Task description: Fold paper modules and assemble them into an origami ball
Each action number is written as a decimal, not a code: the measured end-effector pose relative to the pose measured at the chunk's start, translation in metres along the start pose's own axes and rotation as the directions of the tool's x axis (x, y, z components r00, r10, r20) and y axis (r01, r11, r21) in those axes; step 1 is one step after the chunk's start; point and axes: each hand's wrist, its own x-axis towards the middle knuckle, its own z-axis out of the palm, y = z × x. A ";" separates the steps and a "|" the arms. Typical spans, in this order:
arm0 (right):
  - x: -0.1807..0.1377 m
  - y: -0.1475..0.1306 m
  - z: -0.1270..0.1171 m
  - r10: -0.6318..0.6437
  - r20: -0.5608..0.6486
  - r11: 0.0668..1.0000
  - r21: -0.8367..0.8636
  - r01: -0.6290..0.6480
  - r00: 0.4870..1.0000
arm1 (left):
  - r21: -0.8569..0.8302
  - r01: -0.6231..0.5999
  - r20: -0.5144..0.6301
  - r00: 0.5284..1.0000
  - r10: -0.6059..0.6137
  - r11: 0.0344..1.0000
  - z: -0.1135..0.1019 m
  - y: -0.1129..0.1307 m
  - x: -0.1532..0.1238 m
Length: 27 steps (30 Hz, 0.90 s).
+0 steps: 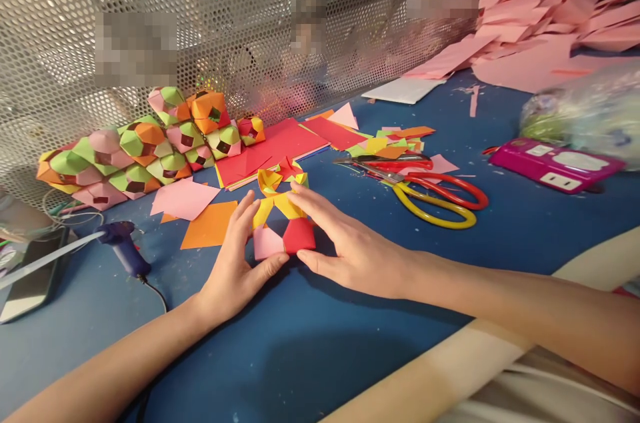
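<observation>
Head view. A blue surface point(300, 350) runs up to a perforated metal screen point(225, 23). At far left against the screen lies a row of finished paper modules point(145, 143) in green, orange and pink, with red paper sheets point(270, 150) just beside it. A pink square point(184, 198) and an orange square point(210, 224) lie near the left hand point(235, 266); a glue gun point(123, 246) and a phone point(33, 283) lie further left. Scissors point(430, 190) with red and yellow handles lie beyond the right hand point(350, 250), and a pink power strip point(555, 166) is well apart at right. Nothing stands between the hands and the folded paper piece point(283, 226), which rests mid-surface: yellow strips above, one pink and one red panel below. Both hands' fingers are clamped on it, the left on its pink side and the right on its red side.
</observation>
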 end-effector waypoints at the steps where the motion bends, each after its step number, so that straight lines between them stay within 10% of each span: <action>1: -0.001 0.001 0.000 -0.002 -0.009 1.000 -0.007 0.002 1.000 | -0.001 -0.003 -0.003 1.000 0.003 1.000 0.000 -0.001 0.000; 27: -0.010 0.008 0.000 -0.133 0.002 0.984 -0.116 0.133 0.991 | 0.053 -0.160 -0.038 0.986 0.162 0.986 -0.006 -0.003 -0.005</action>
